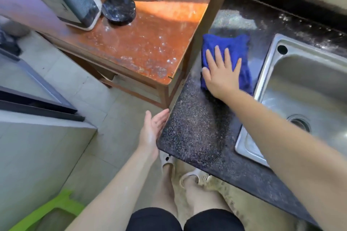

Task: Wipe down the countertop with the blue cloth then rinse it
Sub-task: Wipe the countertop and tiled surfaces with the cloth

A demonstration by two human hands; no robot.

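The right hand (pixel 220 73) pressed flat, fingers spread, on the blue cloth (pixel 228 48) on the worktop (pixel 197 129). The left hand (pixel 153 129) hung open, empty. Soft and limp, the cloth would likely bunch; best gathered at its middle.

Right hand (pixel 221 73) flat, palm down, fingers (pixel 218 53) spread and extended, forearm reaching forward from lower right, left hand (pixel 153 129) open, palm turned inward, fingers loosely together, forearm extended from below, bare legs beneath
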